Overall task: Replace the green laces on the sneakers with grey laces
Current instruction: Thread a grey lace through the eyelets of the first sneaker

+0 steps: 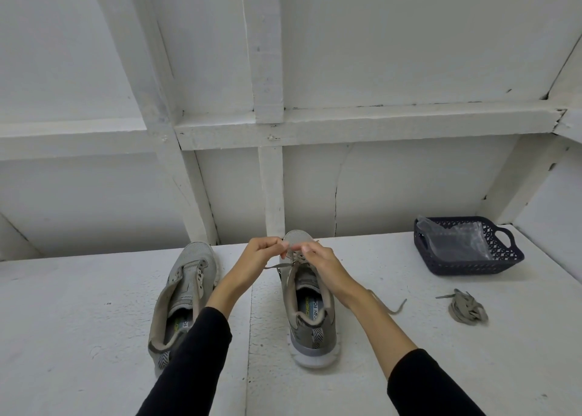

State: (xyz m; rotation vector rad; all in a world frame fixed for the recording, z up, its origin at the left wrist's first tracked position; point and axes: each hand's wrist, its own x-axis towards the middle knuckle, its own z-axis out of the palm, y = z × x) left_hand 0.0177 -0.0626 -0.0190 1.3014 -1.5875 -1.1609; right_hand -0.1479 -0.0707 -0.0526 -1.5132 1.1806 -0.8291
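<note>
Two grey sneakers stand side by side on the white surface, toes pointing away from me. The left sneaker (189,277) has no lace in its eyelets. Over the toe end of the right sneaker (310,315), my left hand (263,253) and my right hand (318,258) each pinch a grey lace (277,266) that runs through the front eyelets. One loose end of it trails across the surface to the right of the shoe, near my right wrist. A second lace (469,308) lies bundled at the right; it looks grey-green.
A dark blue plastic basket (504,259) lined with a clear plastic bag stands at the back right. A white wall with wooden battens rises just behind the sneakers. A seam runs along the surface between the two shoes.
</note>
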